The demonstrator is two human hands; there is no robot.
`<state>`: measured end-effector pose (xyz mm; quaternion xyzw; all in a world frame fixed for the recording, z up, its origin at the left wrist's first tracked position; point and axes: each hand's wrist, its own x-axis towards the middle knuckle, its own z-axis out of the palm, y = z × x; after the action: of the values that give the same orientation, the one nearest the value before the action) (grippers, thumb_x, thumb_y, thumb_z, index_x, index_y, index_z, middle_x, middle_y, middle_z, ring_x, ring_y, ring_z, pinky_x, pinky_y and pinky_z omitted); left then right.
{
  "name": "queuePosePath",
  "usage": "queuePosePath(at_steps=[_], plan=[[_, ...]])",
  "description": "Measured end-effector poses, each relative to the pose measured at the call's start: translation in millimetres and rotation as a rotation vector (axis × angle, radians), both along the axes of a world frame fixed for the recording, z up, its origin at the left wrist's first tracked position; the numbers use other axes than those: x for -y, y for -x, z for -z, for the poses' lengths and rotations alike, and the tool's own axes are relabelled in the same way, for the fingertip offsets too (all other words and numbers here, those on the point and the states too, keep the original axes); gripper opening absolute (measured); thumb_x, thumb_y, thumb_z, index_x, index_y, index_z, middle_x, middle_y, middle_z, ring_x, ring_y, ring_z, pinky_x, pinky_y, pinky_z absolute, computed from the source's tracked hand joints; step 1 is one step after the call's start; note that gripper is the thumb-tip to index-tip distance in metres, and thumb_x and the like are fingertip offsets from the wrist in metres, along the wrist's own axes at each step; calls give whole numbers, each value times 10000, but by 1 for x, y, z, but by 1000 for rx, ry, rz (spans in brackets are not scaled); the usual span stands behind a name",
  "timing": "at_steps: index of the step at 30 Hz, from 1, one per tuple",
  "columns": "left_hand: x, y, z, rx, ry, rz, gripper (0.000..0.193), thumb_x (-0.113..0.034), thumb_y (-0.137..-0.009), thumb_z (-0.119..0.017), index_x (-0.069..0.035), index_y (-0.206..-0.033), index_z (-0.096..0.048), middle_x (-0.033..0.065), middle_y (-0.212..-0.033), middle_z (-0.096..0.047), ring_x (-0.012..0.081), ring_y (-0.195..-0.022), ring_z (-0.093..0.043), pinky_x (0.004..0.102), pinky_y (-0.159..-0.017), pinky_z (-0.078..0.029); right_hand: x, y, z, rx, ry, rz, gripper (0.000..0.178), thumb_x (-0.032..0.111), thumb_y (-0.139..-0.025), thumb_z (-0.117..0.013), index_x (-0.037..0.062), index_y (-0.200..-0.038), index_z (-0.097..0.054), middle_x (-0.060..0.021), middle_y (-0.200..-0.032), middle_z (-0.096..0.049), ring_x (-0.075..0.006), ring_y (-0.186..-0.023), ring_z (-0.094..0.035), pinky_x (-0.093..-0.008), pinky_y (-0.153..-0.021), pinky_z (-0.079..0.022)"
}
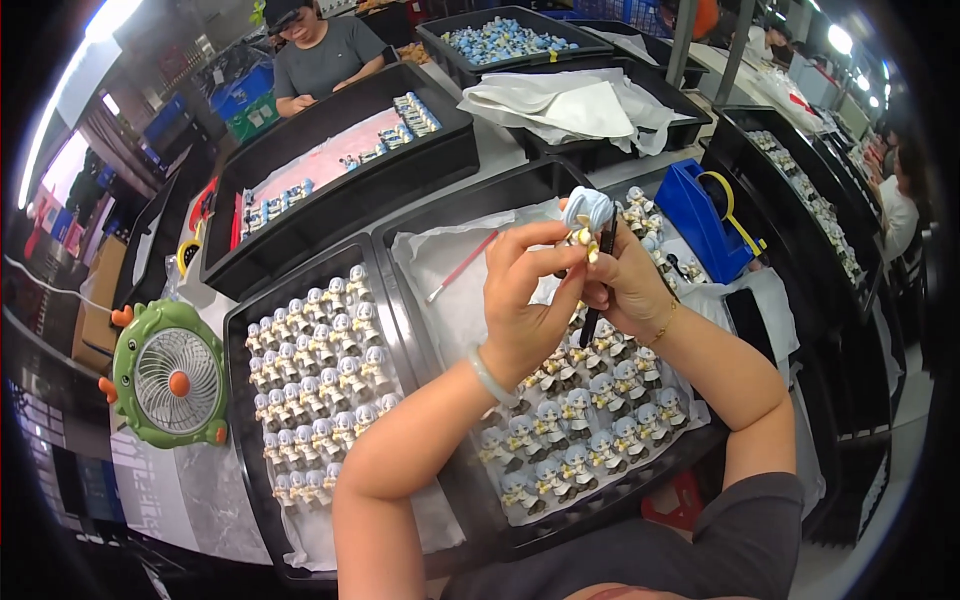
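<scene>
Centre of frame, slightly right: small figurine (587, 212) with pale blue hair, raised above the trays, pinched between the fingertips of the left hand (527, 300). Right hand (628, 285) closed around a thin dark brush (602, 280), its upper end at the figurine. Below the hands: black tray (470, 500) of matching figurines in rows on white paper. Lower left: second black tray (240, 420), likewise filled. Far left: green desk fan (168, 375). Upper right: blue tape dispenser (705, 220).
</scene>
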<state>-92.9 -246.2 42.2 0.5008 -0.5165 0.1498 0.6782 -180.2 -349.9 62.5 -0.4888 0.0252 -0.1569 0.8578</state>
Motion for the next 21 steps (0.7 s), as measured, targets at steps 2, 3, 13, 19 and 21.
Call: queuePosePath(at_steps=[2,3,13,19,21], plan=[[-1,-1,-1,-9,10,1,256,22,-662,-696,-83,-882,-618,92,-999,-590,226,-859,-552,320,-764,-391,0,-2,0,16,-2,-6,668,217,-723,-744,126,-1287,-398,46,-792,-515,-26,-505,-403,-153,-428,-319],[-2,-3,0,24,10,2,263,20,-660,-699,-82,-889,-621,92,-1002,-594,228,-863,-554,319,-761,-394,0,-2,-1,1,11,-19,665,221,-722,-745,125,-1283,-401,46,-786,-515,-26,-502,-406,-152,-427,-320],[-2,3,-4,-60,-47,15,281,78,-682,-663,-34,-936,-620,118,-1004,-596,215,-859,-581,296,-749,-454,4,-2,1,135,-5,-25,438,23,-766,-645,85,-1163,-470,-10,-937,-542,-62,-792,-526,-172,-618,-426],[-4,4,-4,-141,-21,95,231,107,-723,-615,-16,-916,-591,126,-1018,-579,203,-896,-572,288,-786,-451,-7,-1,-9,150,125,151,529,41,-727,-704,75,-1189,-449,-2,-832,-565,-27,-539,-452,-159,-425,-349],[-5,7,-4,-143,-11,113,232,107,-724,-615,-18,-918,-591,126,-1018,-578,207,-912,-567,293,-802,-443,-4,4,-7,129,149,160,518,-7,-706,-693,54,-1168,-467,-18,-917,-569,-48,-678,-499,-176,-534,-391]])
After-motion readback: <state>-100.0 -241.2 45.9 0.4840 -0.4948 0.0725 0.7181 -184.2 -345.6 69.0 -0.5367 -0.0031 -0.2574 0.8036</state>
